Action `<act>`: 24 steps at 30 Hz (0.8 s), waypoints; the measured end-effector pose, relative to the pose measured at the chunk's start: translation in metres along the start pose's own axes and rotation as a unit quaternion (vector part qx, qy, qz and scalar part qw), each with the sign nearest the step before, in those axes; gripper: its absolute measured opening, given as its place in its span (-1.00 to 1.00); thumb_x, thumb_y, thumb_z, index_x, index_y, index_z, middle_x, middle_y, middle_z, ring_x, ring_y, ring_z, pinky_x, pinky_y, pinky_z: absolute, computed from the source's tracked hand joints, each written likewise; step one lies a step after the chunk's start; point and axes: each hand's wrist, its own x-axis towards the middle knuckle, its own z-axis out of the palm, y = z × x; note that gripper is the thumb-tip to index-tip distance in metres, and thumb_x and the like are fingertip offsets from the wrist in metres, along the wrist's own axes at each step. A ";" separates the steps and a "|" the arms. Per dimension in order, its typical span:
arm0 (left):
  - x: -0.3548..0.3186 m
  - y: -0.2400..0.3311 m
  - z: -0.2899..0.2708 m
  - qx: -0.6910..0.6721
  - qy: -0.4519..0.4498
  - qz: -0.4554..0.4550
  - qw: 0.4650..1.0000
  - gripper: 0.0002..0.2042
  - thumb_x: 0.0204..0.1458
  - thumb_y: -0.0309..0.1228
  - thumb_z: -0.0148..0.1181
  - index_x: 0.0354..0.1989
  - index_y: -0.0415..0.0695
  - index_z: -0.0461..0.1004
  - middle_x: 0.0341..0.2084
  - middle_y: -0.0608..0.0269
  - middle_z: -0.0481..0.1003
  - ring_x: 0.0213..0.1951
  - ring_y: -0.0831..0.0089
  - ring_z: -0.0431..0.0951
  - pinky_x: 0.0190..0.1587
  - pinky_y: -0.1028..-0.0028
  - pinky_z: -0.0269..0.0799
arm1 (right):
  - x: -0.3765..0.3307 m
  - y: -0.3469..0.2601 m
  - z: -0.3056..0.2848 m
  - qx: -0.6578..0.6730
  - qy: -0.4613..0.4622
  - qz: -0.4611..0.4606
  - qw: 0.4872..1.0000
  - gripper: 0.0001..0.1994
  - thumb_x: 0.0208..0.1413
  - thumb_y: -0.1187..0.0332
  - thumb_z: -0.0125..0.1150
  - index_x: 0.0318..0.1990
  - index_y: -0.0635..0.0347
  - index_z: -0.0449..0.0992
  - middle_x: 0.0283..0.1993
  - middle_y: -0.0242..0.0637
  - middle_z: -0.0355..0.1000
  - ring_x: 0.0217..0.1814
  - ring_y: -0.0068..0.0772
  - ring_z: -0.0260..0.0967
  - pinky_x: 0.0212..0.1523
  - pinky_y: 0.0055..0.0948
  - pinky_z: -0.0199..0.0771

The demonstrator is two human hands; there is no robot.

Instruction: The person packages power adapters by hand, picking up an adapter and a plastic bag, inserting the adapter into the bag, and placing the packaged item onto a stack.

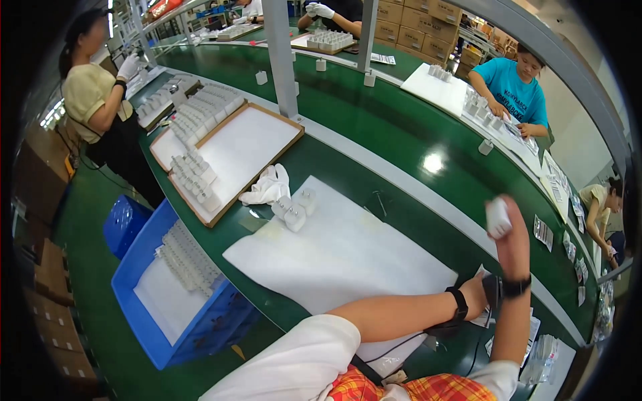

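My right hand [513,237] is raised over the right side of the bench, its fingers closed round a small white block-shaped plug adapter [497,218]. Below it, my left hand [476,298] reaches across to the right, close to my right wrist. Its fingers are mostly hidden behind that wrist and a dark band, beside a printed plastic bag [481,271]. A white foam sheet [341,237] lies to the left of my hands, with several more white adapters [292,212] standing at its far left corner.
White gloves [269,186] lie beside a cardboard tray [251,150] with rows of adapters. A blue crate [144,334] stands at the bench's left. Beyond a grey post [279,60] runs a green conveyor [401,144] carrying spaced adapters and bags. Several co-workers sit or stand around it.
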 end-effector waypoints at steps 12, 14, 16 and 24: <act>-0.031 0.005 -0.018 0.118 -0.017 0.043 0.992 -0.47 -0.03 -0.25 0.06 0.13 -0.25 0.34 0.19 0.04 0.29 0.28 0.16 0.17 0.30 0.06 -0.02 | -0.200 0.027 -0.031 -0.544 0.138 0.029 0.827 -0.47 -0.23 0.57 0.31 0.03 0.30 0.39 -0.02 -0.18 0.39 -0.03 -0.25 0.35 0.00 -0.37 0.34; -0.028 -0.005 -0.037 -0.051 -0.066 0.022 0.996 -0.54 -0.02 -0.30 0.05 0.08 -0.25 0.37 0.14 0.03 0.33 0.27 0.13 0.21 0.26 0.03 0.07 | -0.203 0.028 -0.028 -0.539 0.095 -0.010 0.837 -0.48 -0.24 0.56 0.31 0.01 0.30 0.41 -0.05 -0.16 0.39 -0.03 -0.22 0.35 0.00 -0.36 0.34; -0.030 -0.014 -0.023 -0.048 0.006 0.044 0.998 -0.64 -0.03 -0.29 0.08 -0.07 -0.20 0.45 0.00 0.03 0.41 0.17 0.13 0.30 0.19 0.08 0.15 | -0.202 0.030 -0.027 -0.529 0.004 -0.090 0.844 -0.52 -0.24 0.54 0.33 -0.03 0.29 0.44 -0.11 -0.11 0.39 -0.04 -0.15 0.34 0.00 -0.33 0.34; -0.027 -0.011 -0.054 -0.110 -0.081 0.000 0.991 -0.63 0.12 -0.29 -0.06 0.05 -0.20 0.37 0.13 -0.02 0.33 0.25 0.06 0.22 0.21 0.00 0.13 | -0.200 0.041 -0.023 -0.545 0.102 0.005 0.832 -0.51 -0.30 0.44 0.41 -0.12 0.29 0.38 -0.22 -0.08 0.35 -0.13 -0.04 0.31 -0.08 -0.26 0.34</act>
